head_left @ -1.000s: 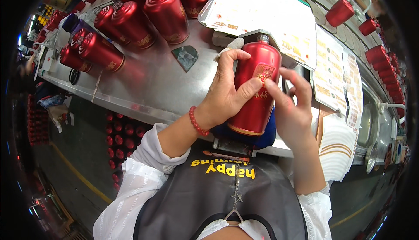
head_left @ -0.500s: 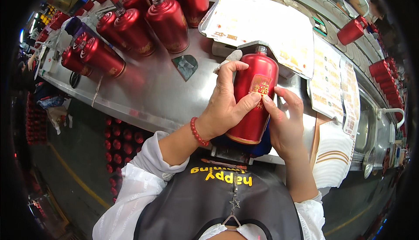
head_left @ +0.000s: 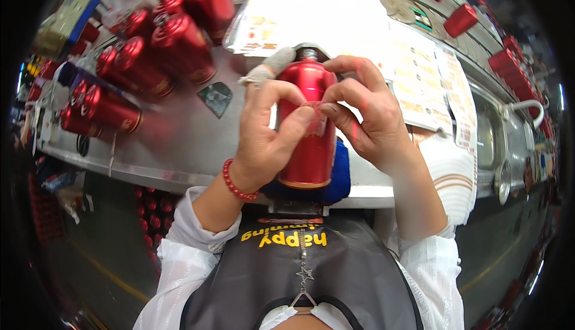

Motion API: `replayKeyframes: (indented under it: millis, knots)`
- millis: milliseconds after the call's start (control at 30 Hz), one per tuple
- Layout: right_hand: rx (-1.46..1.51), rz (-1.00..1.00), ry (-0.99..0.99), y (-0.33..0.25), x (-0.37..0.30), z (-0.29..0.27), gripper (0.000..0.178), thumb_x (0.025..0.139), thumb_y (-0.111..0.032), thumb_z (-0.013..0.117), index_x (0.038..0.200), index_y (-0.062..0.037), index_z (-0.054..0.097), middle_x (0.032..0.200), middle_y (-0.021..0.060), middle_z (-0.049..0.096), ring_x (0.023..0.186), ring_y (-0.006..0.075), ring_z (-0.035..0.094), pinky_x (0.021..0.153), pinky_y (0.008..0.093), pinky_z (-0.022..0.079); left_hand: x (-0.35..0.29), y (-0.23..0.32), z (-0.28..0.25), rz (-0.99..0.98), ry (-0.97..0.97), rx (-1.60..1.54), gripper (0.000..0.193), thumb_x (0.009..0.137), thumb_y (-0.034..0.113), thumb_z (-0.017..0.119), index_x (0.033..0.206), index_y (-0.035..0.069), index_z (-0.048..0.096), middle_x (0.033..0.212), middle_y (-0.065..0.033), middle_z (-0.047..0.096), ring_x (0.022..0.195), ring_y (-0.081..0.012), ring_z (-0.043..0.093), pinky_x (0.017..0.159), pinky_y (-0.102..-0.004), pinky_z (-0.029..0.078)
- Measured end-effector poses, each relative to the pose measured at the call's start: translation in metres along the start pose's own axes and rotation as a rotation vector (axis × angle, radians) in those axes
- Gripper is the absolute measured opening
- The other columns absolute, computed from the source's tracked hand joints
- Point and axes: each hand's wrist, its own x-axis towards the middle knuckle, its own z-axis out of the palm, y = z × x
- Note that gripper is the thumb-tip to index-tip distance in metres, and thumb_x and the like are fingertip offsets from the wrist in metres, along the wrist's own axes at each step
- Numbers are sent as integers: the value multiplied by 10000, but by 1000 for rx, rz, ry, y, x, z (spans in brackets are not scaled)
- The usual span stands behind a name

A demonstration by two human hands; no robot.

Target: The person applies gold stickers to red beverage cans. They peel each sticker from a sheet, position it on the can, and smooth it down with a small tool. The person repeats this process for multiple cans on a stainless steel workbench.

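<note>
A red bottle (head_left: 305,159) with a narrow glass neck leans before me on a blue cloth (head_left: 341,177), neck pointing away. Over its front lies a small translucent reddish label (head_left: 315,121). My left hand (head_left: 263,132) pinches the label's left side between thumb and index finger; a pale finger cover (head_left: 277,63) on that hand rests beside the bottle's shoulder. From the other side, my right hand (head_left: 371,111) pinches the label's upper right edge with thumb and finger, other fingers curled near the bottle's shoulder. Fingertips partly hide the label.
Several red bottles (head_left: 185,51) stand on the metal table at the left. A dark green flat piece (head_left: 215,98) lies nearer. Printed label sheets (head_left: 419,87) spread beyond and right of the bottle, above a white stack (head_left: 446,180). A sink (head_left: 488,126) is far right.
Both thumbs were pressed on the gold-marked label against the bottle; now both hands pinch the label's upper edges. My view has shifted, so the bottle appears farther left and more upright.
</note>
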Motion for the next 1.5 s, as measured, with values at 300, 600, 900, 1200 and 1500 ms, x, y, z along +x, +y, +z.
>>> replayKeyframes:
  millis: [300, 600, 900, 1200, 1500]
  knots:
    - [-346, 653, 193, 211, -59, -158, 220, 977, -230, 652, 977, -10, 652, 1102, 102, 611, 990, 188, 577, 849, 316, 471, -19, -12, 11, -379, -67, -628, 758, 1030, 354, 560, 1557, -14, 159, 1513, -189, 394, 1353, -247, 465, 1111, -396, 405]
    - [-1090, 817, -77, 316, -121, -157, 180, 930, -241, 634, 1030, -104, 693, 1201, 136, 598, 1116, 403, 550, 908, 505, 505, -18, -14, 9, -445, -60, -599, 814, 1012, 333, 579, 1580, -11, 109, 1499, -175, 408, 1343, -236, 472, 1103, -376, 405]
    - [-410, 335, 26, 109, -27, -123, 112, 943, -83, 632, 889, 4, 586, 1058, 137, 600, 964, 269, 585, 888, 335, 445, -17, -23, 4, -467, -68, -811, 646, 1085, 282, 436, 1580, -5, 137, 1518, -180, 430, 1357, -245, 499, 1117, -387, 419]
    - [89, 176, -163, 1, 14, -10, 107, 938, -86, 662, 923, -26, 575, 1121, 113, 552, 1023, 229, 561, 874, 323, 469, -15, -23, 3, -303, -8, -547, 694, 1063, 306, 514, 1573, -12, 168, 1547, -184, 362, 1409, -231, 401, 1156, -363, 343]
    - [-77, 179, 77, 4, 4, 8, 163, 861, 46, 670, 1001, -32, 641, 1165, 137, 549, 1073, 281, 595, 869, 367, 521, -12, -26, 18, -328, 77, -467, 788, 947, 324, 698, 1498, -61, 287, 1420, -252, 440, 1336, -304, 449, 1134, -394, 349]
